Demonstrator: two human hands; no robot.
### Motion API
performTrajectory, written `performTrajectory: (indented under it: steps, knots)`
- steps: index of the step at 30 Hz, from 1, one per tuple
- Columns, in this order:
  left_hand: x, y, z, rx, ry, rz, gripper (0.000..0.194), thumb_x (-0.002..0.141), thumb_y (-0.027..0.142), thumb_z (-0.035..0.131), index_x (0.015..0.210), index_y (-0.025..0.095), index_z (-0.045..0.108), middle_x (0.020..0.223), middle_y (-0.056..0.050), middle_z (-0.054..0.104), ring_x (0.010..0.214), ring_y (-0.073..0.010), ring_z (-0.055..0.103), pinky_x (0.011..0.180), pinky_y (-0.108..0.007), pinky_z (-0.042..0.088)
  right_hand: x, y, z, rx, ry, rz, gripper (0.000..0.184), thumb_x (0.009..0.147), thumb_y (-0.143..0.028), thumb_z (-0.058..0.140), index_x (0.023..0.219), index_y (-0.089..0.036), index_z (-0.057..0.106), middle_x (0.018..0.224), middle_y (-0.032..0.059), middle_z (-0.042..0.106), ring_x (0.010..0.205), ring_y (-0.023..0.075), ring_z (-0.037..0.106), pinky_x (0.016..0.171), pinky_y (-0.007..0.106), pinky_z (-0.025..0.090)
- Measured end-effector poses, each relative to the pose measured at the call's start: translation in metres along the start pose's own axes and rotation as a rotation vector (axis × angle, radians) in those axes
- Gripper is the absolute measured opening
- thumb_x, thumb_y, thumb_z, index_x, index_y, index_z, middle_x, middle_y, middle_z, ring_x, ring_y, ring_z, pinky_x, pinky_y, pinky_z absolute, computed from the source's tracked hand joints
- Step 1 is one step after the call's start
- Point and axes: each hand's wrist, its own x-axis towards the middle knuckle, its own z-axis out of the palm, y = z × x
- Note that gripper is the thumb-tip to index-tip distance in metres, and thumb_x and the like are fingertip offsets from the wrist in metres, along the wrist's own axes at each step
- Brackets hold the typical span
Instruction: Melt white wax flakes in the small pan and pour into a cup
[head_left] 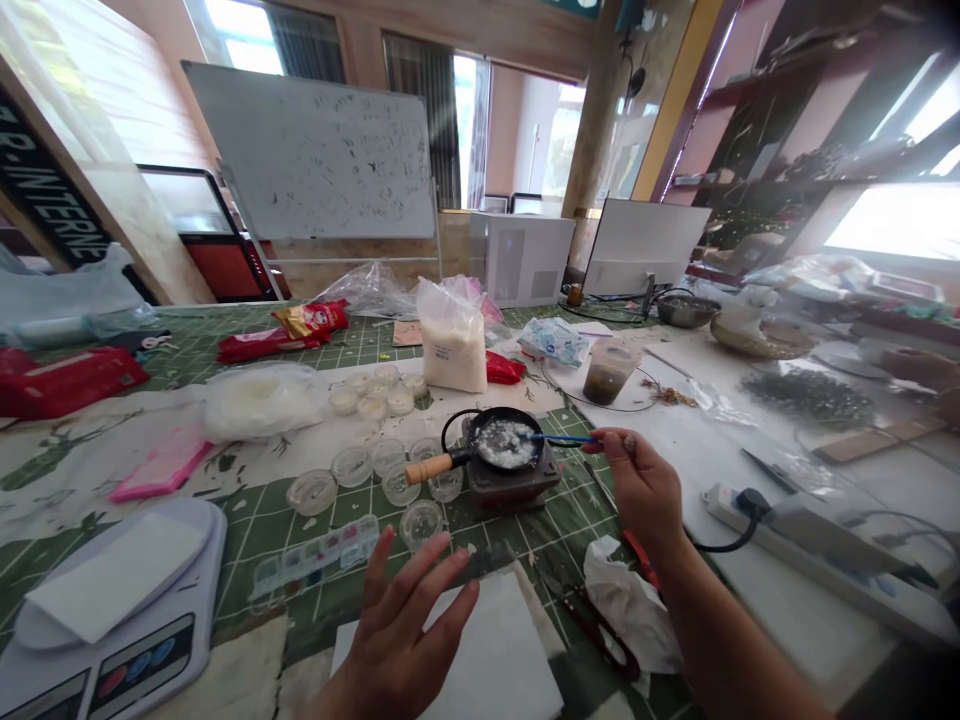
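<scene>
Blue stirring stick (564,437) looks light, thin and fairly stiff, best gripped well back from the black frying pan (517,413) (hot, I'd guess). It reaches leftward from the right hand (641,485), which pinches it, into white flakes (504,445) in that pan. The left hand (412,620), fingers spread, holds nothing.

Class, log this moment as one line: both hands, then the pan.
right hand: holds blue stick, tip in pan | left hand: open, over white paper | pan: white pieces inside, on small stove
</scene>
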Motion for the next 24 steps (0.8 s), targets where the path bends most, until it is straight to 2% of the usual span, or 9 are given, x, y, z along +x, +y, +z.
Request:
performTrajectory:
  steps: [4, 5, 8, 10, 14, 18, 19, 22, 24]
  knots:
    - [-0.0020, -0.0006, -0.0005, 0.001, -0.003, -0.014, 0.023, 0.086, 0.002, 0.055, 0.097, 0.016, 0.070, 0.106, -0.012, 0.072, 0.117, -0.0271, 0.057, 0.111, -0.064, 0.021, -0.0008, 0.0002, 0.0003, 0.019, -0.226, -0.089, 0.027, 0.091, -0.042, 0.052, 0.099, -0.022, 0.069, 0.090, 0.0061, 0.076, 0.084, 0.0230, 0.069, 0.079, 0.037, 0.052]
    - [-0.0028, -0.0009, -0.0003, 0.004, -0.005, -0.015, 0.023, 0.086, 0.002, 0.056, 0.097, 0.016, 0.070, 0.107, -0.012, 0.071, 0.117, -0.0272, 0.057, 0.111, -0.064, 0.021, -0.0011, 0.0003, -0.0003, 0.023, -0.232, -0.087, 0.027, 0.092, -0.042, 0.052, 0.098, -0.023, 0.069, 0.087, 0.0055, 0.076, 0.083, 0.0225, 0.069, 0.078, 0.037, 0.052]
    - [-0.0043, -0.0018, 0.0007, -0.004, -0.008, -0.017, 0.024, 0.086, 0.002, 0.055, 0.098, 0.017, 0.069, 0.109, -0.012, 0.071, 0.117, -0.0278, 0.057, 0.111, -0.065, 0.020, -0.0013, 0.0004, -0.0021, -0.036, -0.020, -0.028, 0.028, 0.092, -0.043, 0.050, 0.092, -0.022, 0.068, 0.079, 0.0045, 0.075, 0.082, 0.0228, 0.068, 0.081, 0.038, 0.050]
    - [-0.0041, -0.0021, 0.0011, -0.011, -0.010, -0.017, 0.025, 0.086, 0.002, 0.054, 0.098, 0.017, 0.069, 0.108, -0.012, 0.071, 0.117, -0.0280, 0.057, 0.111, -0.065, 0.020, -0.0018, -0.0001, -0.0015, -0.069, 0.014, -0.053, 0.027, 0.092, -0.042, 0.051, 0.095, -0.022, 0.068, 0.083, 0.0055, 0.075, 0.087, 0.0239, 0.067, 0.083, 0.039, 0.049]
    - [-0.0023, -0.0018, -0.0001, -0.007, -0.001, -0.019, 0.023, 0.085, 0.002, 0.055, 0.097, 0.015, 0.070, 0.106, -0.013, 0.071, 0.116, -0.0283, 0.058, 0.111, -0.064, 0.021, -0.0035, -0.0015, -0.0003, -0.002, -0.243, -0.167, 0.024, 0.092, -0.038, 0.052, 0.099, -0.023, 0.069, 0.087, 0.0048, 0.076, 0.087, 0.0222, 0.068, 0.082, 0.037, 0.051]
    - [-0.0021, -0.0017, -0.0012, -0.017, -0.012, -0.004, 0.023, 0.085, 0.001, 0.055, 0.097, 0.014, 0.070, 0.107, -0.014, 0.071, 0.117, -0.0292, 0.057, 0.110, -0.065, 0.020, -0.0015, -0.0005, -0.0041, -0.059, 0.004, -0.073, 0.025, 0.093, -0.040, 0.052, 0.093, -0.022, 0.069, 0.077, 0.0040, 0.074, 0.082, 0.0223, 0.067, 0.081, 0.037, 0.050]
    - [-0.0023, -0.0018, -0.0012, -0.020, -0.015, 0.000, 0.024, 0.085, 0.001, 0.054, 0.097, 0.014, 0.070, 0.106, -0.014, 0.071, 0.117, -0.0294, 0.057, 0.110, -0.066, 0.020, -0.0013, -0.0003, -0.0044, -0.075, 0.003, -0.086, 0.024, 0.092, -0.039, 0.052, 0.094, -0.022, 0.069, 0.079, 0.0045, 0.075, 0.085, 0.0229, 0.067, 0.082, 0.038, 0.050]
    - [-0.0026, -0.0024, -0.0010, -0.020, -0.011, 0.001, 0.024, 0.085, 0.000, 0.053, 0.096, 0.013, 0.070, 0.106, -0.015, 0.071, 0.117, -0.0305, 0.056, 0.109, -0.067, 0.019, -0.0024, -0.0008, -0.0036, -0.028, -0.233, -0.191, 0.023, 0.092, -0.037, 0.053, 0.098, -0.022, 0.069, 0.088, 0.0054, 0.075, 0.090, 0.0225, 0.067, 0.083, 0.037, 0.051]
    - [-0.0026, -0.0028, -0.0007, -0.021, -0.008, 0.000, 0.024, 0.084, 0.000, 0.054, 0.096, 0.012, 0.070, 0.106, -0.016, 0.070, 0.117, -0.0310, 0.056, 0.109, -0.068, 0.019, -0.0032, -0.0017, -0.0042, 0.005, -0.238, -0.176, 0.022, 0.093, -0.036, 0.052, 0.097, -0.022, 0.069, 0.084, 0.0047, 0.075, 0.084, 0.0210, 0.068, 0.081, 0.036, 0.051]
